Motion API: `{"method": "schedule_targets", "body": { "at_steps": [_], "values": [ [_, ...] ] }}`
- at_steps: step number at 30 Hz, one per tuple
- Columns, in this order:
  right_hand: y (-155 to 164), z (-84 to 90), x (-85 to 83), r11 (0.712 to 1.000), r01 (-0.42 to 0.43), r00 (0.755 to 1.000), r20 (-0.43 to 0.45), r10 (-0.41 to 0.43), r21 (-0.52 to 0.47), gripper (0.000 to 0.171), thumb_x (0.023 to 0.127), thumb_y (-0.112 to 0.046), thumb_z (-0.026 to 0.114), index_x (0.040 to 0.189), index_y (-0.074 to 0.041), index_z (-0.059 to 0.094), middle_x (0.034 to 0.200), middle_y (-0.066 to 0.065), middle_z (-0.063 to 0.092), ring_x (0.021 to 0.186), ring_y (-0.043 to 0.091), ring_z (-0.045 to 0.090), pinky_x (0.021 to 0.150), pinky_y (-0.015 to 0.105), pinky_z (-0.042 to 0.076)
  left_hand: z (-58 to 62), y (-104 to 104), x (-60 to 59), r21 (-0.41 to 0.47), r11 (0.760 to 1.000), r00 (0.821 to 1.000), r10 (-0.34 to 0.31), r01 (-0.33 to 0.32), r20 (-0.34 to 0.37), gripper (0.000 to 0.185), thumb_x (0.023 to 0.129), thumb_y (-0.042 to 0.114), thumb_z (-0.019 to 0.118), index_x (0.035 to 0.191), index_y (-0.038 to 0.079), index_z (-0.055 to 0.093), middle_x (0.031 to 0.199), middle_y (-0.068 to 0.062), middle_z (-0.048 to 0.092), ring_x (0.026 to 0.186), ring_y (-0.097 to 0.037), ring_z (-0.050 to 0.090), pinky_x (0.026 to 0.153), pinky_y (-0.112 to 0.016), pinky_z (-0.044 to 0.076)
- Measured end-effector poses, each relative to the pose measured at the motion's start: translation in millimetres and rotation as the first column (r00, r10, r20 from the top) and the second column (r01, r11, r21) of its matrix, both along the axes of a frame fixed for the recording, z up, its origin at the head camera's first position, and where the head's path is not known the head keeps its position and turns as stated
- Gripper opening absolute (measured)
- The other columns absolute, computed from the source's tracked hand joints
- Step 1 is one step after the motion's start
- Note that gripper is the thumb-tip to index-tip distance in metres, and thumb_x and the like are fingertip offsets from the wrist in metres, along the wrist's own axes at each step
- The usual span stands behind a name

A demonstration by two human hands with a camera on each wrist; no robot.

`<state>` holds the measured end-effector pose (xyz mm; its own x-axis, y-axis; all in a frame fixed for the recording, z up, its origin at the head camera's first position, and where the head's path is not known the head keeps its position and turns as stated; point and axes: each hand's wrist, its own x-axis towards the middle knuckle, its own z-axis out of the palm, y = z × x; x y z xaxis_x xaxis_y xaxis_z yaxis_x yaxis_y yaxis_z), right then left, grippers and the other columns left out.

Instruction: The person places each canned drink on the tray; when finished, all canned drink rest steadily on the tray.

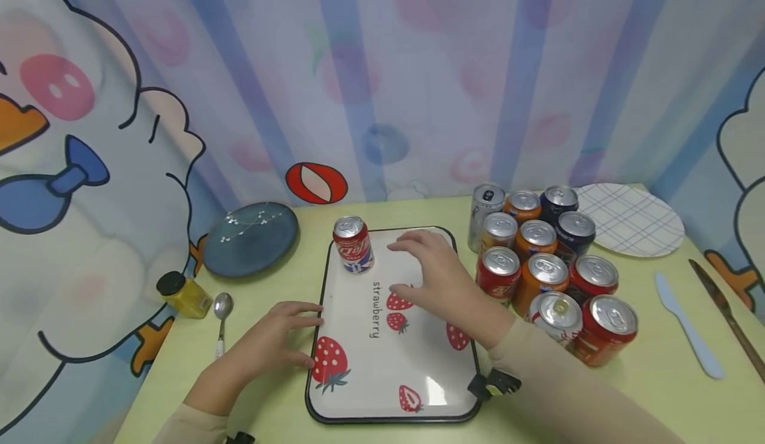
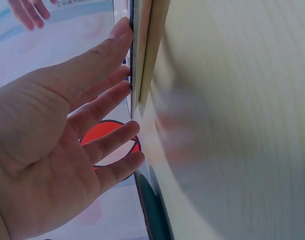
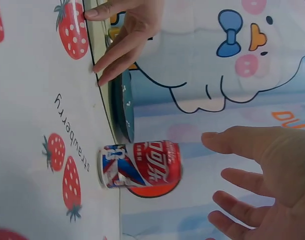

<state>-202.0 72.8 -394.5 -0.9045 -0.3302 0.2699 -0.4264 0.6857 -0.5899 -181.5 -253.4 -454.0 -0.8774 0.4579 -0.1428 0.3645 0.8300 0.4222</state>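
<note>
Can label faces only the right-wrist view.

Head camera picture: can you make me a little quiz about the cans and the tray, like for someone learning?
1. True or false: the red can stands upright on the strawberry tray.
2. Which hand touches the tray's edge? A) the left hand B) the right hand C) neither
3. Fill in: the word printed on the tray is ____.

Key
1. True. It stands at the tray's far left corner.
2. A. The left hand's fingers rest against the tray's left edge; the right hand is open above the tray beside the can and holds nothing.
3. strawberry
</note>
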Motion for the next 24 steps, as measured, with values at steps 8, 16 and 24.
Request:
{"method": "schedule_targets", "body": {
  "at_steps": [8,16,24],
  "values": [
    [57.7,12.7,33.2,0.998,-0.032,0.996,-0.082,0.037,0.053,0.056,0.079,-0.019,0.090,0.130,-0.011,0.070,0.139,0.012,0.062,0.132,0.035,0.054,0.111,0.057,0.048,-0.9,1.8,2.1,0.007,1.000,1.000,0.020,-0.020,0.015,0.068,0.070,0.030,0.095,0.132,0.015,0.072,0.150,-0.005,0.058,0.144,-0.040,0.044,0.121,-0.061,0.037],
    [114.4,9.8,53.8,0.993,-0.013,0.978,-0.204,0.037,0.116,0.053,0.074,-0.017,0.093,0.122,-0.011,0.072,0.131,0.010,0.066,0.123,0.033,0.059,0.102,0.058,0.051,0.8,1.8,2.6,-0.017,1.000,1.000,0.005,-0.005,0.003,0.068,0.072,0.030,0.094,0.134,0.015,0.071,0.151,-0.005,0.057,0.145,-0.039,0.045,0.121,-0.060,0.038],
    [163.0,3.9,64.4,0.979,0.008,0.963,-0.264,0.047,0.206,0.061,0.066,-0.026,0.098,0.121,-0.016,0.073,0.126,0.007,0.067,0.117,0.033,0.062,0.092,0.059,0.053,3.4,2.9,4.5,-0.027,1.000,1.000,-0.003,0.003,0.002,0.068,0.072,0.030,0.094,0.134,0.014,0.070,0.152,-0.006,0.056,0.145,-0.039,0.045,0.120,-0.060,0.039]
  ]
}}
